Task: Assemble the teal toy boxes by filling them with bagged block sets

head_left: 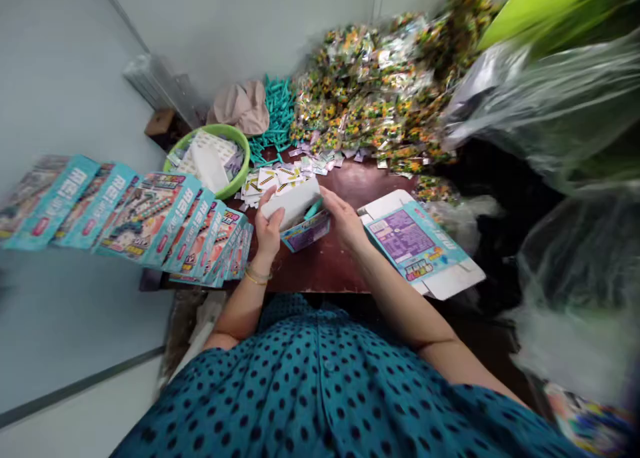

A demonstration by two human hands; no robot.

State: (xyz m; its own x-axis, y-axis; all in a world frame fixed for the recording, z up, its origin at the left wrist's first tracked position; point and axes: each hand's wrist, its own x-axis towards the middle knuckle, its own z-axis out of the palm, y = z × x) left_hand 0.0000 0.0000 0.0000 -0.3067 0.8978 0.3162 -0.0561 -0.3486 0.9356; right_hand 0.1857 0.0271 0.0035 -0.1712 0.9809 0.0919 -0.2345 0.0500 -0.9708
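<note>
A small teal and purple printed carton [306, 237] is held just above the tabletop with its top open. My left hand [269, 228] grips its left side, thumb pressed on the raised white flap. Around the right end of the carton curls my right hand [345, 219], its fingertips partly hidden. A teal plastic piece [314, 209] shows inside the opening; whatever else lies in there is hidden. Just behind the carton, white printed cards [273, 180] are spread in a pile. Beside my right forearm lies a flattened carton [413, 241], purple panel up and flaps out.
Several filled cartons [150, 218] stand in a leaning row at left. Behind them sits a green basin [244, 178] with papers. A heap of teal pieces [280, 111] and a mound of bagged colourful parts [370, 91] line the wall. Clear plastic bags [540, 105] crowd the right.
</note>
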